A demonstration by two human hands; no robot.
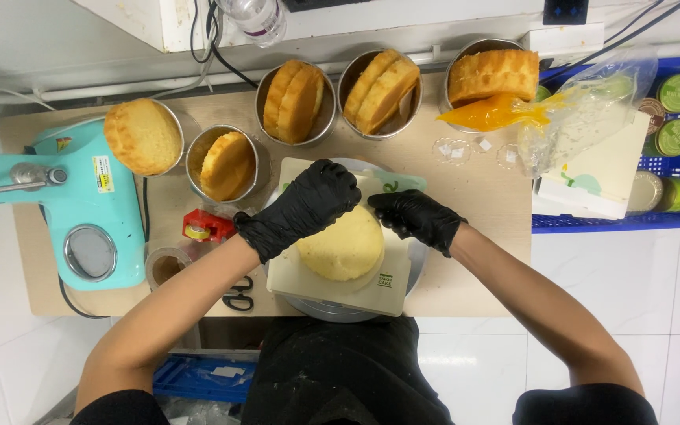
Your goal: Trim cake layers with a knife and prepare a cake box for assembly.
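A person in black gloves bends over a round yellow sponge cake (345, 248) that sits on a pale square board (391, 287), the board resting on a grey turntable (332, 311) at the front edge of a wooden table (482, 197). The left hand (304, 206) lies across the cake's upper left side, fingers loosely curled and spread over its top edge, pressing on it rather than gripping it. The right hand (416, 219) is at the cake's upper right rim, fingers drawn together and pointing toward the left hand; whether it pinches anything between them cannot be made out.

Behind the cake, metal tins hold more sponge: one whole round (142, 135) at far left, a tilted piece (227, 164) beside it, and sliced layers standing on edge in two tins (297, 101) (384, 90) further back. A squarish sponge (493, 73) sits in a tin at the rear right, just above a clear piping bag of orange filling (505, 112). A turquoise stand mixer (80, 212) occupies the table's left end, with a red tape dispenser (206, 227) and black scissors (238, 297) near the left forearm. A blue crate of green-lidded jars (677, 138) stands to the right.
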